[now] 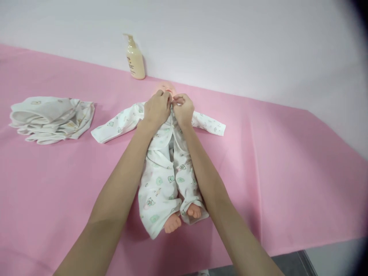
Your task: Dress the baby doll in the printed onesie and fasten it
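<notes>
A baby doll (171, 223) lies on its back, its head away from me and its bare feet toward me. It wears a white printed baby jacket (162, 137) and matching trousers (158, 180). The jacket's sleeves spread out to both sides, and its front edges part lower down. At the collar, just under the doll's chin, my left hand (158, 106) pinches the jacket's edge. Close beside it, my right hand (183, 109) has its thumb and finger closed on the other edge. My fingers hide the fastening itself and part of the doll's face.
A folded pile of white printed cloth (51, 119) lies to the left. Behind the doll, a cream pump bottle (135, 61) stands against the white wall (230, 46). A pink sheet (287, 172) covers the table, whose front edge shows at lower right.
</notes>
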Tool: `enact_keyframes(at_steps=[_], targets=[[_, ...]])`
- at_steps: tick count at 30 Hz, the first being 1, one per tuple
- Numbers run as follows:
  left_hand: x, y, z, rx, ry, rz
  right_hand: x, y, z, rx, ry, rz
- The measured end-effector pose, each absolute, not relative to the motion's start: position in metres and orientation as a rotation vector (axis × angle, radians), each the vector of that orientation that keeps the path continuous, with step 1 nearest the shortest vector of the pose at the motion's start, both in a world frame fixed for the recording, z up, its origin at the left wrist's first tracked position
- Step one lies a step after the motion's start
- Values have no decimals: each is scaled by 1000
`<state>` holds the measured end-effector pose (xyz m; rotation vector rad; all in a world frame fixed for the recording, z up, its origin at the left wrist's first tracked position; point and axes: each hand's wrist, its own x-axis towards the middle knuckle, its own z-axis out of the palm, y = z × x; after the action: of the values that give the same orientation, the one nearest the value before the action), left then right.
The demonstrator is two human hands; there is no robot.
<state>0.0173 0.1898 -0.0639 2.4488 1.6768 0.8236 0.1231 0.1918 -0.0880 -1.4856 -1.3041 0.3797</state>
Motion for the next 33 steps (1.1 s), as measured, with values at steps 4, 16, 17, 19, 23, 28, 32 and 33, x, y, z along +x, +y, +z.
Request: enact_keyframes(at_steps=[4,16,17,19,23,28,32,33], targets=[[15,190,-61,2429,1662,789,127,190,-79,-1513,-1311,499],[5,166,-29,2163,1391,592,137,157,-40,-1688,-1774,314],[5,162,-26,2181,1384,567,139,157,-41,-1693,-1769,322],[7,157,-24,2220,1420,524,141,159,-44,-1716,-1772,316],[11,154,-25,2285,1524,561,138,160,-44,-1743,-1820,243],[10,156,-24,2316,1569,592,129,154,-35,-1733,-1948,186],[10,153,-20,2299,1591,605,134,152,-34,-1677,-1906,295],[10,152,-19,2298,1588,607,136,151,-34,-1659,-1881,331]])
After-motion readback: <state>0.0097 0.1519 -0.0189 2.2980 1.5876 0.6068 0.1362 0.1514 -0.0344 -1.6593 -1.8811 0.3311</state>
